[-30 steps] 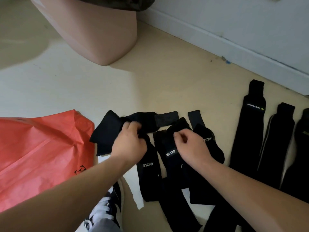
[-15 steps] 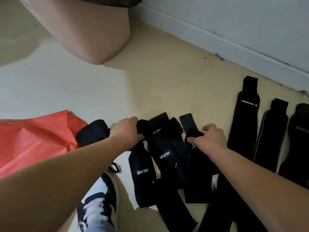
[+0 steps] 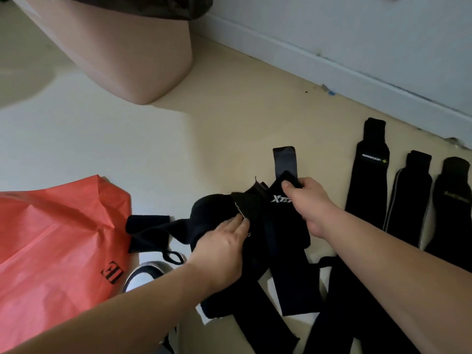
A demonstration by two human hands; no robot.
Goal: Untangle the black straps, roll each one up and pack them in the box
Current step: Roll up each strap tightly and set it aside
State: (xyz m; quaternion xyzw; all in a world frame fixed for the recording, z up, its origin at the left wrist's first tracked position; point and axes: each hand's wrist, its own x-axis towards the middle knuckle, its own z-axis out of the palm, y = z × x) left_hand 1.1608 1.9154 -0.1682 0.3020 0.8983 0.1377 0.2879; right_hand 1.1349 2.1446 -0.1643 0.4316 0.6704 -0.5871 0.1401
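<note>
Two pinches hold: your right hand nips the top of the lettered strap, your left hand a neighbouring strap end, in the tangle by the floor's near edge; part them slowly, freeing one strap.

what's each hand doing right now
Left hand: touching the tangled straps, grip unclear.
Right hand: pinching the lettered strap.

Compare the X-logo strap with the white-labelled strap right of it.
The X-logo strap is pinched by the right hand and overlaps other straps; the white-labelled strap lies straight and untouched. The X-logo strap's lettering is large; the white-labelled strap's is small. Both are black and unrolled.
</note>
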